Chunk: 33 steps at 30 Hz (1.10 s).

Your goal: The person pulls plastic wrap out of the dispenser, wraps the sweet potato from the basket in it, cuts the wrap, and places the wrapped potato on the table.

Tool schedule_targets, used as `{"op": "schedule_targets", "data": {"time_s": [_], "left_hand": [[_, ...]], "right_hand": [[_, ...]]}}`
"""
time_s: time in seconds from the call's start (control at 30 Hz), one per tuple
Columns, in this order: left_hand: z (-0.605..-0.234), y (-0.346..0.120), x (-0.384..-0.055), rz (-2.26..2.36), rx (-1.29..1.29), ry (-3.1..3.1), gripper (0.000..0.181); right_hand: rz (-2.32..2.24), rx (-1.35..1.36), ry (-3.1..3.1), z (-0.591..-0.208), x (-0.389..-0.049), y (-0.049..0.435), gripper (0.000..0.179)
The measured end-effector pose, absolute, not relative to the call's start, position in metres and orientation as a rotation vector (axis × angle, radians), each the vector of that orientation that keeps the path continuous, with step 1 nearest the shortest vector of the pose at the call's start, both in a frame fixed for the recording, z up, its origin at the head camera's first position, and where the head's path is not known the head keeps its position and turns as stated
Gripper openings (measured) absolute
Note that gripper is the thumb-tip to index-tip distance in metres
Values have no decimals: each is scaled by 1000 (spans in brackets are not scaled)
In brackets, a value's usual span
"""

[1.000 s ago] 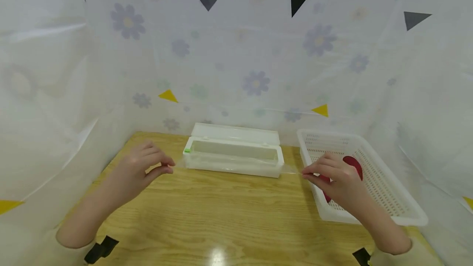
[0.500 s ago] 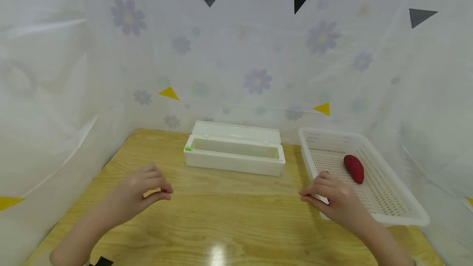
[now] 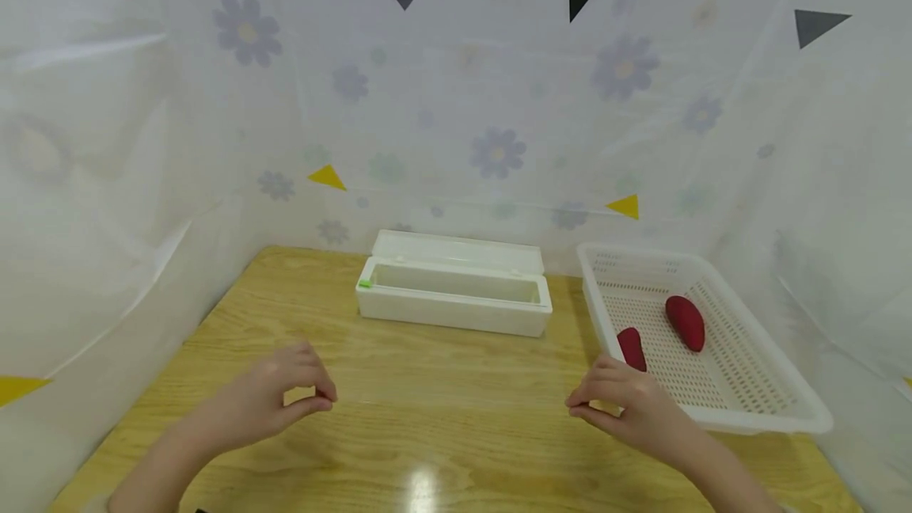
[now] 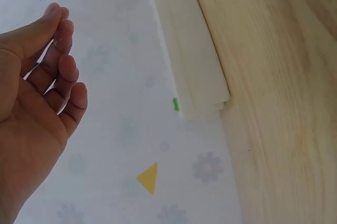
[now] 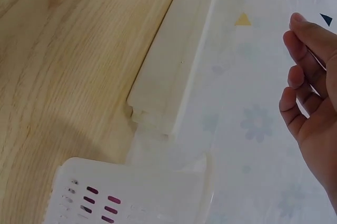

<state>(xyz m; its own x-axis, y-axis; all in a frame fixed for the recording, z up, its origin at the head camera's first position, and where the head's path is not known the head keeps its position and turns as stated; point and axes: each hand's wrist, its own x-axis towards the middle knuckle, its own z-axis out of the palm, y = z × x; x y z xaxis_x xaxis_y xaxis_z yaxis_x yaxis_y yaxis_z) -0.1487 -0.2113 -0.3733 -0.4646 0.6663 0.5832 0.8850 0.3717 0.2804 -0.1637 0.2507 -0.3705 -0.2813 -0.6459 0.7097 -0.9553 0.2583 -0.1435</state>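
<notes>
1. We see a pale wood-grain table [image 3: 442,454], light glaring near six o'clock, with white sheeting [image 3: 427,93] around it, printed with faint flowers [image 3: 499,152] and bearing black, grey and yellow triangles [image 3: 623,207].
2. At twelve o'clock we find a long white box [image 3: 452,317], its lid [image 3: 457,250] tipped back; at two o'clock sits a white basket [image 3: 765,420] with two red lumps [image 3: 686,323] inside.
3. At nine o'clock the left hand [image 3: 274,394] pinches, thumb to fingertips; at three, the right hand [image 3: 630,404] does likewise, just beside the basket.
4. Between them, over the table, we make out clear film [image 3: 452,382], its edge at both pinches, though it barely shows.
5. Against one second ago, both hands have come toward six o'clock, drawing the film's edge away from the box, which keeps its place.
</notes>
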Motion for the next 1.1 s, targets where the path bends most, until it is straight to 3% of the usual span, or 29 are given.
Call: {"op": "schedule_targets", "data": {"time_s": [0.2,0.4,0.53,0.9,1.1], "left_hand": [[-389,-209,-151,-889,-1392,-2375,2],[-407,-205,-159,-898,-1403,-2458,4],[-413,-205,-162,-936,-1411,-2531,7],[-422,-203,-169,-941,-1354,-2759,5],[-429,-203,-175,-1000,-1279,-2893,3]], "right_hand": [[787,1505,-2156,-381,-162,257,2],[747,1516,-2259,-389,-164,260,10],[725,1500,-2284,-398,-166,259,2],[643,1494,-2274,-432,-175,252,26],[629,1492,-2334,-439,-178,249,19]]}}
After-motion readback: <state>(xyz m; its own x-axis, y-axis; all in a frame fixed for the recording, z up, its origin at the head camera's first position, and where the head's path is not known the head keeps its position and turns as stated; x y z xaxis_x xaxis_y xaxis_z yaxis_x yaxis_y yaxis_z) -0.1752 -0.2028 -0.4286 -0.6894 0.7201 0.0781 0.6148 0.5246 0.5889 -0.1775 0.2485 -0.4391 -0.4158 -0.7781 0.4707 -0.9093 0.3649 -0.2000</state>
